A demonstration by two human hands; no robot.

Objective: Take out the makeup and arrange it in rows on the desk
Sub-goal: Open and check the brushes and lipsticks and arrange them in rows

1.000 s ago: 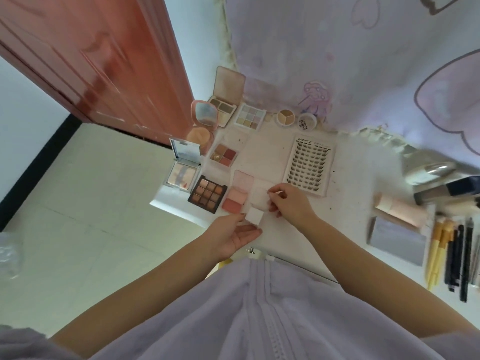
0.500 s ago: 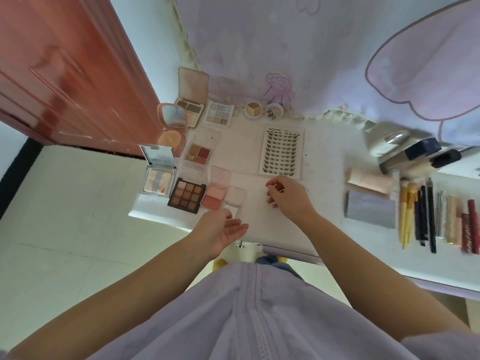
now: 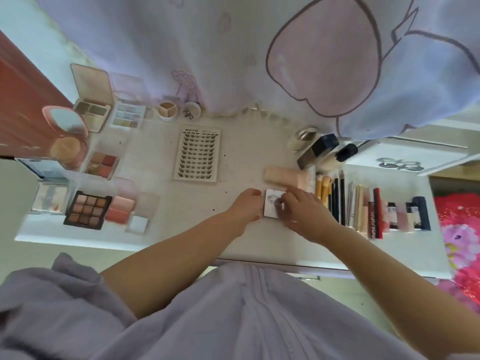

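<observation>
Between your two hands lay a small flat square compact with a pale grey patterned lid [image 3: 272, 206], flat on the white table [image 3: 241, 162]. Your left hand [image 3: 246, 205] curled against its left edge, and your right hand [image 3: 302, 211] pinched its right side with bent fingers. It looked light, stiff and smooth, likely slippery and hinged, so take it by opposite edges rather than the lid face.
</observation>
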